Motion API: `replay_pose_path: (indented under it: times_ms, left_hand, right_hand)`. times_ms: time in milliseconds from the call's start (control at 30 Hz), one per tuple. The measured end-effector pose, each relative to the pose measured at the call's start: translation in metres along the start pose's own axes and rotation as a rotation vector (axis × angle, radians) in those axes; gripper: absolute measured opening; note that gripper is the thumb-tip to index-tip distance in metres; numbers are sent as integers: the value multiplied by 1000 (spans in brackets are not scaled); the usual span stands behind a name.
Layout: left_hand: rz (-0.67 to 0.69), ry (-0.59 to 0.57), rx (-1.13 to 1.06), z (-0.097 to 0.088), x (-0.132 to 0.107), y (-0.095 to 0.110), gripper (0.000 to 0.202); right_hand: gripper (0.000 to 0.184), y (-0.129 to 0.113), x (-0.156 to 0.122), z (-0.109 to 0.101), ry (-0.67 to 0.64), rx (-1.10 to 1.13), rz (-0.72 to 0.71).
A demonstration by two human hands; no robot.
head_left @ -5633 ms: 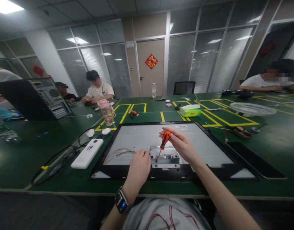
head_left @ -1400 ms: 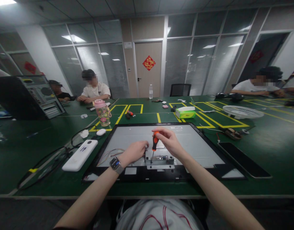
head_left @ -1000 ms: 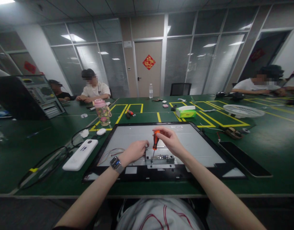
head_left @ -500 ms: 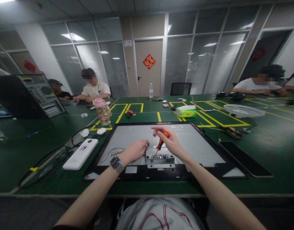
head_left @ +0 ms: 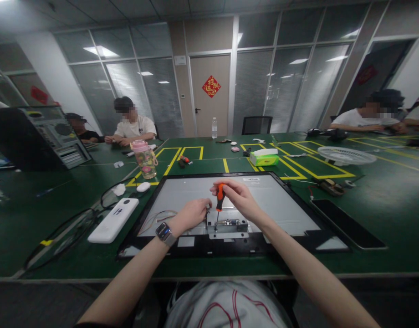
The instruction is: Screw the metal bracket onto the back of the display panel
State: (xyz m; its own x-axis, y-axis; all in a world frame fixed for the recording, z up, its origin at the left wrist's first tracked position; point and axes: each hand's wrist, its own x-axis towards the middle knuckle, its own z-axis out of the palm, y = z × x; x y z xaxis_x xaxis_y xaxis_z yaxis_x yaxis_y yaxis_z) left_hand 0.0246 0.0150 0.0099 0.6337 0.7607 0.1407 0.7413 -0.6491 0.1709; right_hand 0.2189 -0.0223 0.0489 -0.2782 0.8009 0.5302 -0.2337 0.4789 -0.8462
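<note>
A display panel [head_left: 281,205] with a black frame lies flat in front of me, its grey back facing up. Near its front edge sits a metal bracket [head_left: 242,226] with a small circuit board in it. My right hand [head_left: 238,196] is closed on the orange and black handle of a screwdriver [head_left: 220,197], held nearly upright. The shaft points down at the bracket's left end, its tip by a screw spot. My left hand [head_left: 191,215], wearing a watch, has its fingers bent against the bracket's upper left corner; its fingertips are partly hidden. Thin wires [head_left: 153,219] run beside it.
Left of the panel lie a white power bank [head_left: 114,221], black cables [head_left: 64,234] and a pink-lidded bottle [head_left: 144,159]. A phone [head_left: 348,224] lies to the right. Beyond are a tissue pack [head_left: 264,157] and a white round grille [head_left: 346,156]. Several people sit across the table.
My right hand has shifted a little left, and the screwdriver has gone from leaning right to nearly upright. My left hand has stayed at the bracket.
</note>
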Motion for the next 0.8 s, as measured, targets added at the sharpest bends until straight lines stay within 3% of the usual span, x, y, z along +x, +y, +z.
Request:
replay_pose_path:
  times_ms: [167, 367, 500, 800]
  left_hand:
    - [-1, -6, 0, 1, 1, -2, 26]
    - [7, -6, 0, 3, 1, -2, 28]
    - [14, -5, 3, 2, 1, -2, 29]
    - [18, -6, 6, 2, 0, -2, 27]
  right_hand:
    - [33, 1, -1, -2, -30, -4, 17]
    - [24, 4, 0, -2, 121, -166, -43]
    - [29, -1, -1, -2, 98, -259, -91]
    - [18, 7, 0, -1, 162, -83, -90]
